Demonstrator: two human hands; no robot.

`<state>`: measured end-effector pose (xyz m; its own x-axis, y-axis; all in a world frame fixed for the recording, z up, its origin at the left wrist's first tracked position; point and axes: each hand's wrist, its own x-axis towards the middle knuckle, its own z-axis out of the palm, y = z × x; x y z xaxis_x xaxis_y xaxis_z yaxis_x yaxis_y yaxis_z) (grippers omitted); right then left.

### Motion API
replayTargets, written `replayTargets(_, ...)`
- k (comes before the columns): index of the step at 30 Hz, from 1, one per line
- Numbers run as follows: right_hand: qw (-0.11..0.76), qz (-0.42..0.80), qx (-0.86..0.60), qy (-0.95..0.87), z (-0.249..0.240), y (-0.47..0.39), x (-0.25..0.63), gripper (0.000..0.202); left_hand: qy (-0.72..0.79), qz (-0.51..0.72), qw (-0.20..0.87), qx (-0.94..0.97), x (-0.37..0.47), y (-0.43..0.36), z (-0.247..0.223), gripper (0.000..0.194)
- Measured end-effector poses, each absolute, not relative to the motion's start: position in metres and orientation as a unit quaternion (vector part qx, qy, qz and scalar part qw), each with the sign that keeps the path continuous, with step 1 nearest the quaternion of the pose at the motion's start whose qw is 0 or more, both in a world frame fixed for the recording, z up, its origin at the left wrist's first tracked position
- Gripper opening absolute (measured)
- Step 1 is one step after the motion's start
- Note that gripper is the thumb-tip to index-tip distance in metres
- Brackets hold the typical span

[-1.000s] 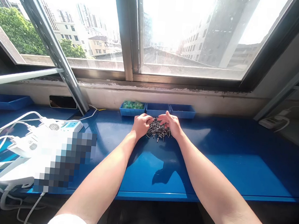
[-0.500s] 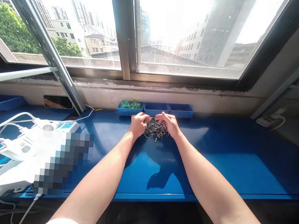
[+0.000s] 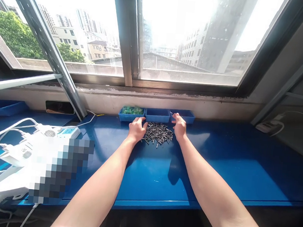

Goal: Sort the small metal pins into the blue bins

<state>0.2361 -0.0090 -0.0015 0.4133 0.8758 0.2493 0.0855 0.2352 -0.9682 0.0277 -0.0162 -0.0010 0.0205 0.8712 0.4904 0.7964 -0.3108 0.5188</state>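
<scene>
A heap of small dark metal pin-like pieces [image 3: 158, 132] lies on the blue tabletop. My left hand [image 3: 137, 129] rests at the heap's left edge, thumb and fingers apart, with nothing visible in it. At the heap's upper right, my right hand [image 3: 180, 126] is in front of the right blue bin [image 3: 189, 118]. A small slender piece shows at its fingertips, over the bin's left side; its exact kind is too small to tell. Beside that bin stands the middle blue bin [image 3: 156, 119]. The left blue bin [image 3: 131, 117] holds green pieces in clear wrapping.
White power strips [image 3: 69, 132] with plugs and cables crowd the left side of the blue table [image 3: 150, 191]. A slanted metal post [image 3: 47, 44] rises there. Behind it lie a dark phone-like slab [image 3: 59, 107] and a blue tray [image 3: 4, 108]. The window wall bounds the back.
My right hand has moved away from the left hand, up to the right bin. My left hand has drawn slightly left, its fingers parting. The view has tilted a little.
</scene>
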Motion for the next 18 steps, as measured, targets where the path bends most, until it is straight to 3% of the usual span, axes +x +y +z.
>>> replayTargets(18,0.628,0.313,-0.582,-0.412,-0.011,0.004,0.251,0.061,0.591,0.336,0.064,0.730,0.023,-0.016,-0.005,0.032)
